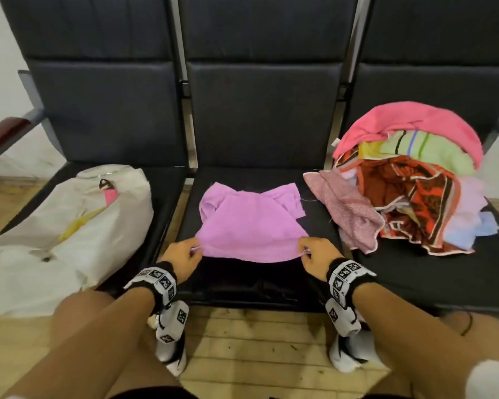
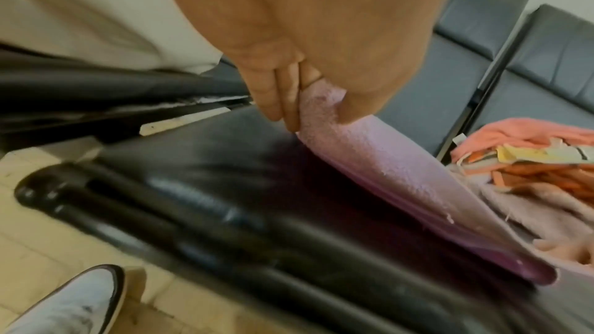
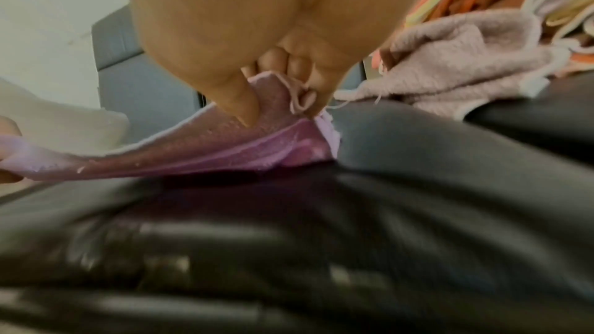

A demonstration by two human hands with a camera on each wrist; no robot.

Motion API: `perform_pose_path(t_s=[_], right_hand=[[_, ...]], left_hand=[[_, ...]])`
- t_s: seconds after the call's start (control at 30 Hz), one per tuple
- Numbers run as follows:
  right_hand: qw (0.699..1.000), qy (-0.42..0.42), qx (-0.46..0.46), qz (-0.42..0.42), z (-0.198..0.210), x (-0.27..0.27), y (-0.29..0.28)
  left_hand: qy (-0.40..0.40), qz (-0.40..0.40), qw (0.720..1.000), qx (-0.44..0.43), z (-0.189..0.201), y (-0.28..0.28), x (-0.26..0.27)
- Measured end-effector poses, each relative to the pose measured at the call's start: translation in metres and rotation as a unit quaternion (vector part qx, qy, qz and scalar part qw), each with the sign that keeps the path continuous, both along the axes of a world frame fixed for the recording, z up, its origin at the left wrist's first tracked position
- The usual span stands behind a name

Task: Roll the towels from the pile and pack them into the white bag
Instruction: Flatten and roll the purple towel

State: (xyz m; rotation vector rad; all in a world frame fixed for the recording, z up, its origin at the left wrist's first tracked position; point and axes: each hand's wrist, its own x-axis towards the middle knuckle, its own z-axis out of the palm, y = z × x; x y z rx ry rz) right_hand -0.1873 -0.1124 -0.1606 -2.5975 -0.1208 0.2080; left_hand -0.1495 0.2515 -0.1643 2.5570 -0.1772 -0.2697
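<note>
A lilac towel (image 1: 249, 226) lies spread on the middle black seat (image 1: 257, 286), its far corners rumpled. My left hand (image 1: 195, 250) pinches the near left corner of the lilac towel (image 2: 369, 151) between thumb and fingers, lifted slightly off the seat. My right hand (image 1: 306, 251) pinches the near right corner of the lilac towel (image 3: 225, 151) the same way. The white bag (image 1: 67, 234) sits on the left seat with pink and yellow rolls showing at its opening. The towel pile (image 1: 409, 180) is heaped on the right seat, a pink towel on top.
A dusty-pink towel (image 1: 346, 208) from the pile spills toward the middle seat. Metal posts separate the seat backs. A wooden armrest (image 1: 3, 136) sticks out at far left. My white shoes (image 1: 170, 349) stand on the tiled floor below the seat edge.
</note>
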Motion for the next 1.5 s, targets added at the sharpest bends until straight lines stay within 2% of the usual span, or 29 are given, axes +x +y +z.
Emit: perform_pose_path(t_s=[0.07, 0.2, 0.27, 0.37, 0.43, 0.5, 0.63, 0.73, 0.87, 1.03, 1.1, 1.17, 1.23, 1.3, 1.33, 1.4, 1.5], right_hand=[[0.999, 0.032, -0.007, -0.003, -0.021, -0.015, 0.000], [0.997, 0.068, -0.037, 0.023, -0.051, -0.037, -0.003], [0.997, 0.042, -0.044, 0.036, -0.062, -0.046, -0.006], [0.998, -0.035, -0.044, 0.038, -0.072, -0.055, -0.011], [0.996, -0.059, -0.060, 0.042, -0.074, -0.059, -0.012], [0.997, -0.046, -0.050, 0.038, -0.075, -0.063, -0.011], [0.999, 0.001, 0.022, -0.037, -0.072, -0.069, -0.012], [0.996, -0.024, 0.065, -0.062, -0.074, -0.072, -0.014], [0.990, -0.038, 0.078, -0.108, -0.075, -0.074, -0.009], [0.986, -0.066, 0.070, -0.134, -0.078, -0.072, 0.001], [0.988, -0.085, 0.011, -0.128, -0.077, -0.070, 0.003], [0.985, -0.127, -0.061, -0.104, -0.075, -0.068, 0.006], [0.978, -0.173, -0.094, -0.071, -0.072, -0.066, 0.014], [0.976, -0.196, -0.096, -0.020, -0.068, -0.065, 0.027], [0.979, -0.182, -0.089, 0.003, -0.067, -0.064, 0.033], [0.990, -0.100, -0.097, 0.024, -0.066, -0.066, 0.044], [0.988, -0.033, -0.147, 0.026, -0.073, -0.071, 0.048]], left_hand=[[0.014, -0.014, 0.999, 0.035, -0.014, -0.003, -0.013], [0.027, -0.056, 0.997, 0.046, -0.046, 0.002, -0.032], [0.017, -0.066, 0.996, 0.048, -0.057, 0.006, -0.039], [-0.052, -0.084, 0.995, 0.026, -0.066, 0.008, -0.045], [-0.085, -0.063, 0.994, 0.014, -0.072, 0.014, -0.049], [-0.087, -0.021, 0.996, 0.004, -0.076, 0.019, -0.054], [-0.094, 0.017, 0.995, -0.017, -0.079, 0.019, -0.058], [-0.078, 0.072, 0.994, -0.031, -0.080, 0.018, -0.057], [-0.067, 0.120, 0.990, -0.030, -0.081, 0.012, -0.059], [-0.054, 0.123, 0.991, 0.000, -0.078, 0.000, -0.058], [-0.062, 0.128, 0.990, 0.014, -0.073, -0.007, -0.060], [-0.120, 0.106, 0.986, 0.036, -0.068, -0.014, -0.064], [-0.185, 0.042, 0.981, 0.033, -0.065, -0.023, -0.066], [-0.184, -0.027, 0.983, 0.006, -0.063, -0.035, -0.070], [-0.159, -0.054, 0.986, -0.005, -0.063, -0.042, -0.071], [-0.104, -0.099, 0.990, 0.016, -0.066, -0.053, -0.074], [-0.080, -0.114, 0.988, 0.067, -0.075, -0.053, -0.075]])
